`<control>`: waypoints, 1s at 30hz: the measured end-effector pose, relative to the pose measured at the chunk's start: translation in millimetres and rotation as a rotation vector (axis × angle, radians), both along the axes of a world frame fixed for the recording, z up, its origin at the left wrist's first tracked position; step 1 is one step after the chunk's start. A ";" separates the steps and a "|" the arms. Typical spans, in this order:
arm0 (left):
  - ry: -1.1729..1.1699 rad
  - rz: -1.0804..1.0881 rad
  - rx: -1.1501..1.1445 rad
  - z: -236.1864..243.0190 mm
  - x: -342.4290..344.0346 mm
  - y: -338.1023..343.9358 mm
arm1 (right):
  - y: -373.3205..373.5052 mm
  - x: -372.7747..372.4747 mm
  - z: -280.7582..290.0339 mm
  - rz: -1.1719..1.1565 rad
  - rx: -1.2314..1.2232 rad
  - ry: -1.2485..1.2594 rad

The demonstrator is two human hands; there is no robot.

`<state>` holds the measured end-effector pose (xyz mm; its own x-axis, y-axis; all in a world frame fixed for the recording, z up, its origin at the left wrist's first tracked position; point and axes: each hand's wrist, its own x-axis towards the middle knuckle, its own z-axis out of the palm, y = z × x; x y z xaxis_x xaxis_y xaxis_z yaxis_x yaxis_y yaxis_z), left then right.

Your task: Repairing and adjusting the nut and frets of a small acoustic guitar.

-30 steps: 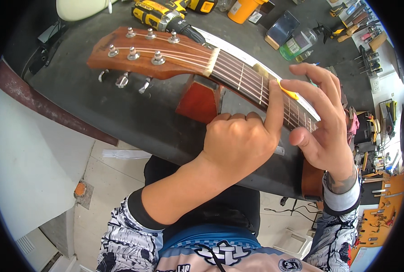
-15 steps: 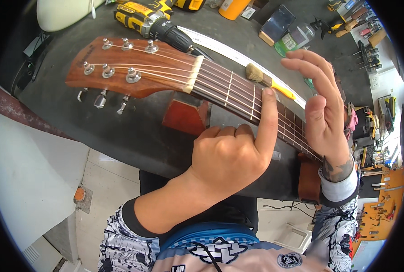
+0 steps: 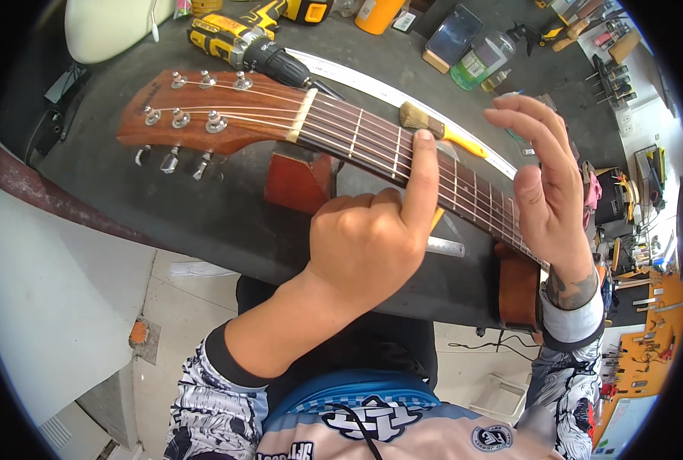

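Note:
An acoustic guitar's neck [image 3: 337, 126] runs from its reddish-brown headstock [image 3: 196, 119] at the left down to the right. My left hand [image 3: 368, 241] reaches across from below. Its index finger is stretched out, with the tip pressed on the strings a few frets from the white nut [image 3: 302, 115]. The other fingers are curled in, and the thumb is hidden. My right hand [image 3: 544, 180] hovers over the far right end of the fretboard, palm toward the left, thumb and fingers spread in a curve. It holds nothing; contact with the strings cannot be made out.
A red-brown block [image 3: 299, 182] sits under the neck, and a steel ruler [image 3: 445, 246] lies beyond my left hand. Behind are a yellow drill [image 3: 230, 38], a white straightedge [image 3: 357, 74], a yellow-handled brush [image 3: 464, 139], a phone [image 3: 455, 32] and a spray bottle [image 3: 483, 61].
The guitar and bench have shifted left in view. My left fingertip stays at about the same place on the neck. Relative to the neck, my right hand sits slightly farther right.

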<state>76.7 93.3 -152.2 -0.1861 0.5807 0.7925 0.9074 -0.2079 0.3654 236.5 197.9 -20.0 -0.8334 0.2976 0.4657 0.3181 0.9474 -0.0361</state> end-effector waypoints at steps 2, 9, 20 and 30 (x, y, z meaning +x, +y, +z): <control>0.002 0.010 0.020 -2.2 -0.5 1.4 | -4.7 15.2 -0.8 -0.055 -0.018 0.001; 0.119 0.094 -0.114 15.7 -14.4 -13.9 | -13.0 59.6 -5.7 -0.204 -0.056 0.000; 0.386 0.175 -0.121 22.0 -25.1 -16.2 | -10.4 69.4 -11.8 -0.255 -0.052 -0.009; 0.455 0.188 -0.060 18.6 -28.3 -13.7 | -9.2 56.1 -11.7 -0.234 -0.041 -0.048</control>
<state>48.4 79.6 -133.5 0.0650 0.6170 0.7843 0.9974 -0.0161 -0.0700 292.6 188.7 -31.7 -0.7604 0.5033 0.4105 0.5313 0.8456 -0.0525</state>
